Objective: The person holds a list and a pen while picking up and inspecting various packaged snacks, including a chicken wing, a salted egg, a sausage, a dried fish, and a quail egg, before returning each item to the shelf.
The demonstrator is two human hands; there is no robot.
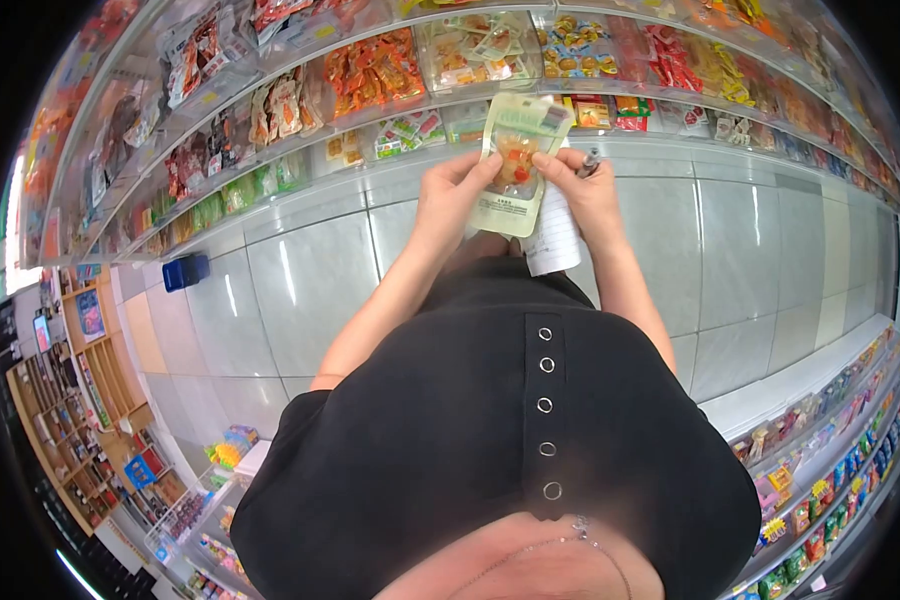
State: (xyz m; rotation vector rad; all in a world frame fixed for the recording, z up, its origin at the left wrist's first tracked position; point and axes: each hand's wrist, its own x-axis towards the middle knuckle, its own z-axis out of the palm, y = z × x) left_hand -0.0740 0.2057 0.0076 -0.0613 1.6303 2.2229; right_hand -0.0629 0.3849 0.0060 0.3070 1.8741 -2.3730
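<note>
Both hands hold up a pale green snack packet (517, 170) with a clear window showing orange and red contents. My left hand (450, 192) pinches its left edge between thumb and fingers. My right hand (590, 195) grips the packet's right edge with the thumb in front. A dark pen (591, 162) sticks out between the right fingers. Behind and below the packet, a white lined paper (553, 240) hangs from the right hand, with faint writing on it.
Ahead, shelves (450, 98) hold clear bins of packaged snacks. More snack shelves (830, 490) stand at the lower right. A blue container (185, 272) sits on the tiled floor (310, 262) at left, and wooden shelving (95, 340) lies beyond it.
</note>
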